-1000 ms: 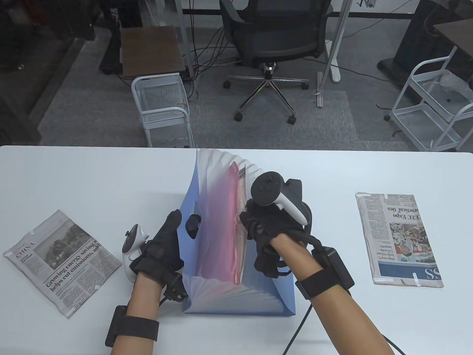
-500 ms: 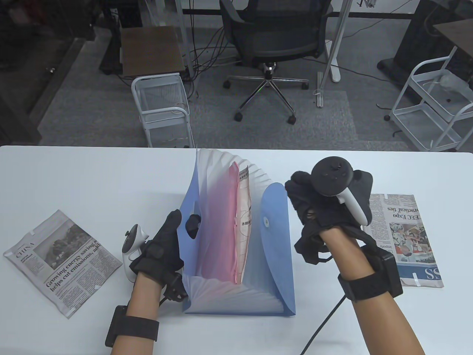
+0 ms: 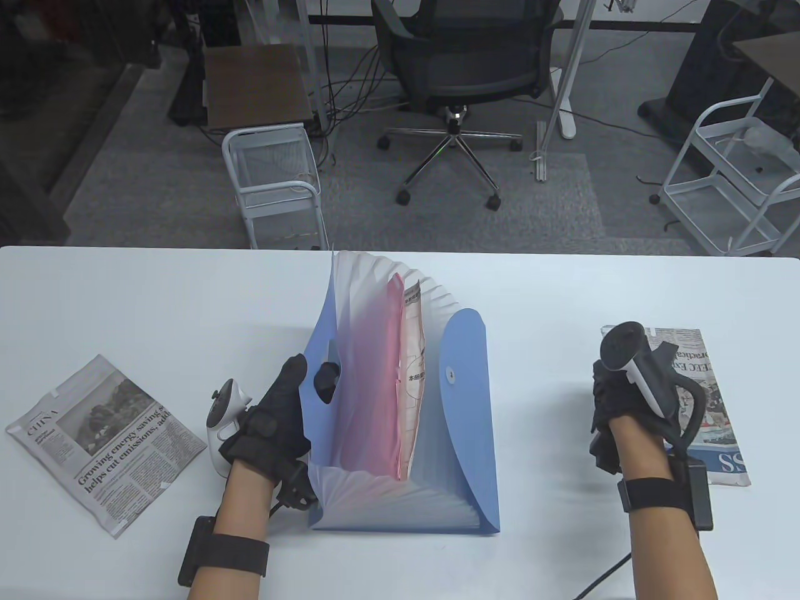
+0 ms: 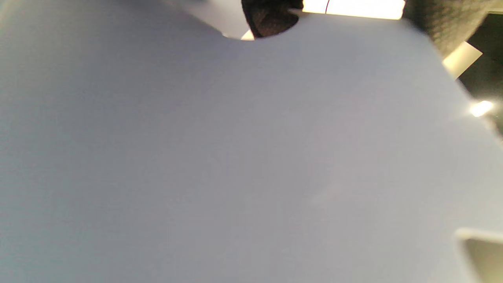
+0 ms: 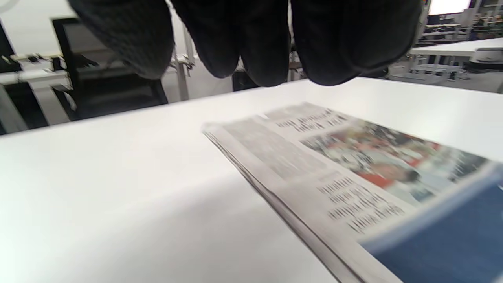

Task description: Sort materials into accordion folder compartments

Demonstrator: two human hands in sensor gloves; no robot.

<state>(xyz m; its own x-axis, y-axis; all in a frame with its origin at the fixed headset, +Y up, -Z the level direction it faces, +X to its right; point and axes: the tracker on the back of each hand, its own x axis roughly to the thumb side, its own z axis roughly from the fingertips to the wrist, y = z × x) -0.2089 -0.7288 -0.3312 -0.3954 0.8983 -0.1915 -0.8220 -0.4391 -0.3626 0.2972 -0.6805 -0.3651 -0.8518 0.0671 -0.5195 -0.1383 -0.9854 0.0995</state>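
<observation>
1. The right hand [image 3: 615,400] has moved from the folder [image 3: 400,412] to the right-hand newspaper [image 3: 678,406], fingers loosely curled above it, holding nothing.
2. The left hand [image 3: 275,419] grips the folder's left wall, at table centre.
3. Another newspaper [image 3: 103,440] lies left.

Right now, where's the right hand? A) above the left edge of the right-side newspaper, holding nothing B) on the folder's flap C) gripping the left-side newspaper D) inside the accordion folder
A: the right hand hangs over the left edge of the right-side newspaper, and in the right wrist view its fingers are clear of the paper, holding nothing.
</observation>
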